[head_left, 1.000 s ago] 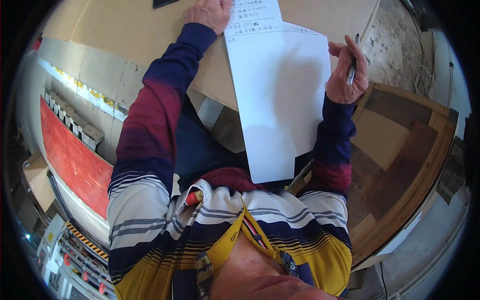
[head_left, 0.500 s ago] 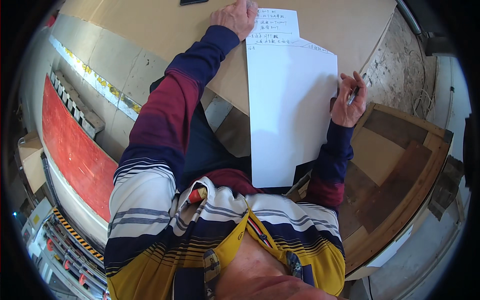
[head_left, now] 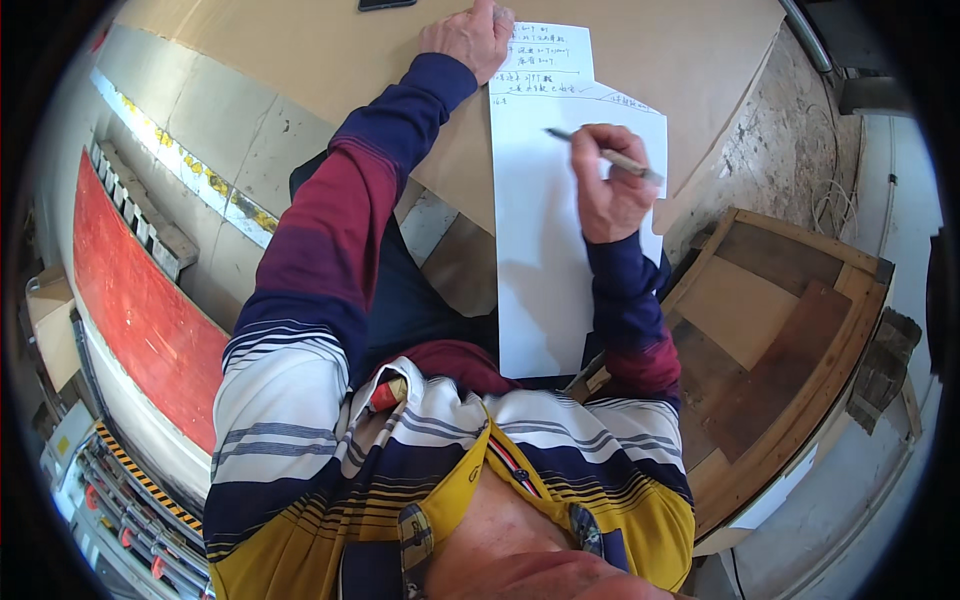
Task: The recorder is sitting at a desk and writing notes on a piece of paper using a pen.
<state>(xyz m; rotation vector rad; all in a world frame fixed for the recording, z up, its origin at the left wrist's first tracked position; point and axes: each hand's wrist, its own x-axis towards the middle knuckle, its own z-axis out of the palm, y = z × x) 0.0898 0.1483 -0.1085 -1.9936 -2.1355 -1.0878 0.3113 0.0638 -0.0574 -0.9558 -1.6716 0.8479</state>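
Note:
A large white sheet of paper lies over the near edge of a brown board-topped table, its lower part reaching down toward my lap. Handwriting fills its narrower top part, and the wide lower part is mostly blank. My right hand is above the sheet's right side, fingers closed round a pen whose dark tip points up and left. I cannot tell whether the tip touches the paper. At the sheet's upper left corner rests my left hand, fingers curled; what they hold, if anything, is hidden.
A dark phone lies at the far edge of view on the brown tabletop. To my right stands a wooden-framed crate or box. A red panel and rollers with a striped bar are at my left.
My right hand has moved left from the sheet's right edge to above the paper. The pen has turned in its grip, tip now toward the upper left. My left hand has stayed put.

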